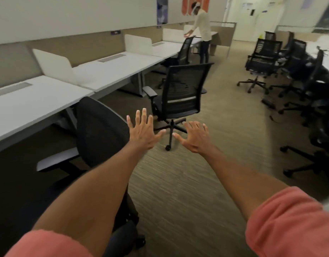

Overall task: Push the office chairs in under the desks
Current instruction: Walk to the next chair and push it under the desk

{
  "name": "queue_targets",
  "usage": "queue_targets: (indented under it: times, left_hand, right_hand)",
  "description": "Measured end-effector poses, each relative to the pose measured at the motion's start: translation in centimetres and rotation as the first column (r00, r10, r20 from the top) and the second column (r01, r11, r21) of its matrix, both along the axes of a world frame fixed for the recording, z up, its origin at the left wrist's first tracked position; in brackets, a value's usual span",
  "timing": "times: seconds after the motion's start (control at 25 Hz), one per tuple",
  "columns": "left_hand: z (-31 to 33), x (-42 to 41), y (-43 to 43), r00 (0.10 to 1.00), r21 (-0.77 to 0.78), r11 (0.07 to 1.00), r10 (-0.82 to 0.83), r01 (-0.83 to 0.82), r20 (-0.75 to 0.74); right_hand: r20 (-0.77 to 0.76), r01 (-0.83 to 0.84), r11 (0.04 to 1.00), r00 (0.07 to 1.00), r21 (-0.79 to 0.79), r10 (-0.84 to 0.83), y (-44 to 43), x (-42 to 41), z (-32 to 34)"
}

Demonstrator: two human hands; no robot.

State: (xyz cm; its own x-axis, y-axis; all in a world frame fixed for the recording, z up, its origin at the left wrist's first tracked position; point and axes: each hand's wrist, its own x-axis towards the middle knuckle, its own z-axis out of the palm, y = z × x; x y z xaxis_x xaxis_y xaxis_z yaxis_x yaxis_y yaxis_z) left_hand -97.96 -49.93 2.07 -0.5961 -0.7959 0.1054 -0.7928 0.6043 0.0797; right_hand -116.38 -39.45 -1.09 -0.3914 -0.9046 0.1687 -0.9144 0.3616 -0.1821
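Observation:
A row of white desks (111, 65) runs along the left wall. The nearest black mesh chair (98, 130) sits tucked against the first desk, right beside my left arm. A second black mesh chair (184, 89) stands out in the aisle ahead, its back toward me, away from its desk. A third chair (185, 51) sits at a farther desk. My left hand (143, 132) and my right hand (195, 138) are stretched forward with fingers spread, holding nothing, short of the second chair.
A person (203, 28) stands at the far desk, bending over it. Several black chairs (265, 58) crowd the right side by another desk (328, 60). A dark object (268, 102) lies on the carpet. White dividers (54, 65) separate the desks.

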Motion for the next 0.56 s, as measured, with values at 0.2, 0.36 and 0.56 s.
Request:
queue_targets:
  times: [0.2,0.36,0.56]
  left_hand:
    - [0.5,1.0,-6.0,0.971,0.055,0.970,0.237,-0.235,-0.041]
    - [-0.4,2.0,-8.8,0.929,0.148,0.923,0.366,-0.354,-0.057]
    - [-1.3,1.8,-10.4,0.783,0.379,0.762,0.607,-0.525,-0.137]
  right_hand:
    - [-0.016,-0.157,0.987,0.988,-0.037,0.156,-10.0,-0.2,1.6]
    - [0.015,-0.305,0.952,0.952,-0.033,0.305,-16.7,1.0,1.9]
    - [0.007,-0.496,0.867,0.868,-0.042,0.497,-23.9,3.0,1.6]
